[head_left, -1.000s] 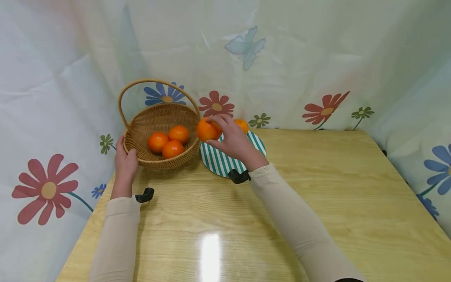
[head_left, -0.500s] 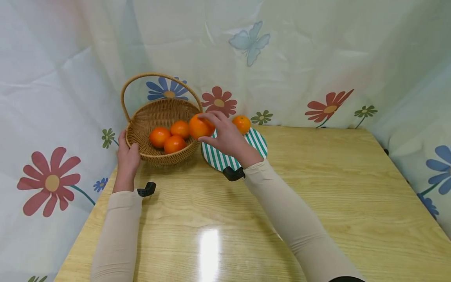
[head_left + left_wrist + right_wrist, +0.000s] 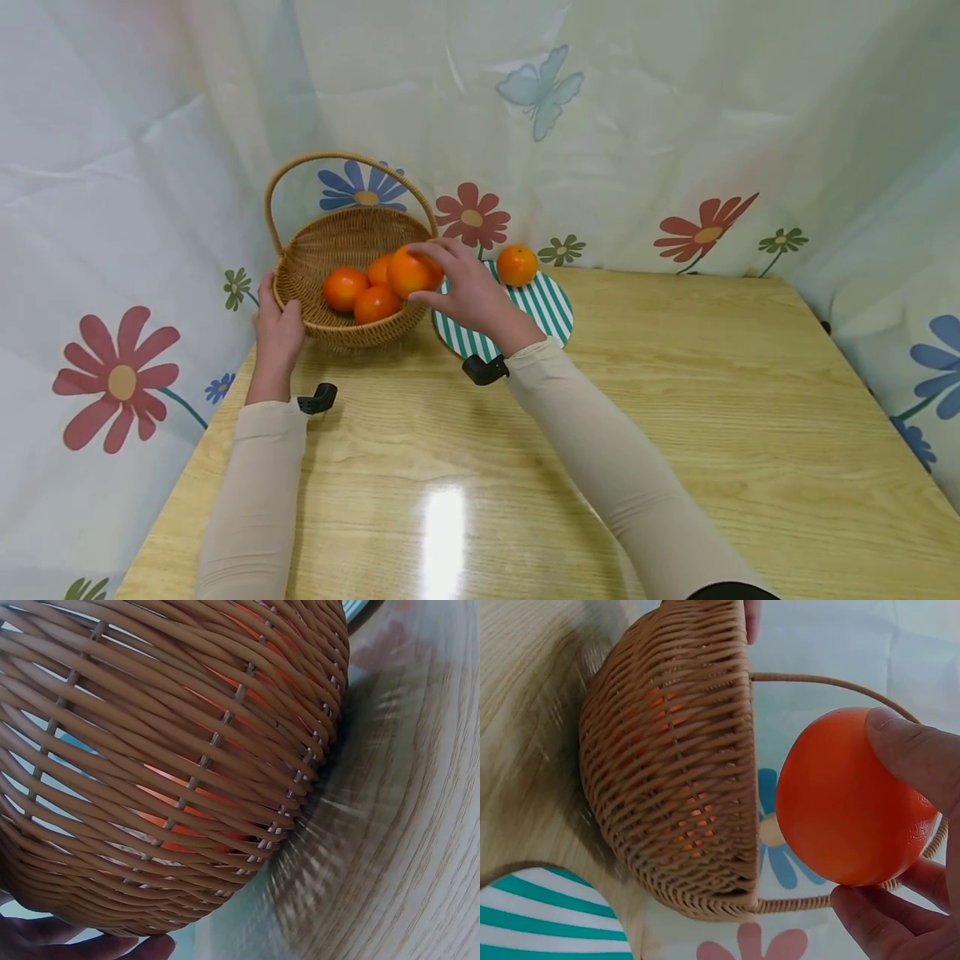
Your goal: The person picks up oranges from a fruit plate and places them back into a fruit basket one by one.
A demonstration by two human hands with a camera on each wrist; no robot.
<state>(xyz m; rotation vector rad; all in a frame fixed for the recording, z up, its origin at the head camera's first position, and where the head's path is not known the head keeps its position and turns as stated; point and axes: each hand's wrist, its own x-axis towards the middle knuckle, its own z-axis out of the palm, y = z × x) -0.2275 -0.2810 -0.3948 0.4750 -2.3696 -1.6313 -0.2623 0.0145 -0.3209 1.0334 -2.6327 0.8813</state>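
Note:
My left hand (image 3: 277, 327) grips the near left rim of a wicker basket (image 3: 360, 335), thumb over the rim and fingers outside. In the left wrist view its fingers (image 3: 82, 943) show beneath the woven basket wall (image 3: 187, 742). My right hand (image 3: 472, 287) pinches an orange (image 3: 411, 273) between thumb and fingers, over the basket's right rim. In the right wrist view this orange (image 3: 847, 799) stands above the rim, thumb on one side and fingers on the other. Inside the basket lie several oranges (image 3: 346, 288), one partly hidden behind the held orange.
Right of the basket lies a round mat (image 3: 551, 308) with green and white stripes, with one orange (image 3: 517, 265) at its back edge. The basket's tall handle (image 3: 341, 155) arches up at the back. A flowered curtain (image 3: 637, 125) hangs behind the wooden table (image 3: 675, 400).
My right hand has carried the orange left, from over the striped mat to over the basket's right rim. The left hand keeps its grip on the basket. The view has shifted slightly.

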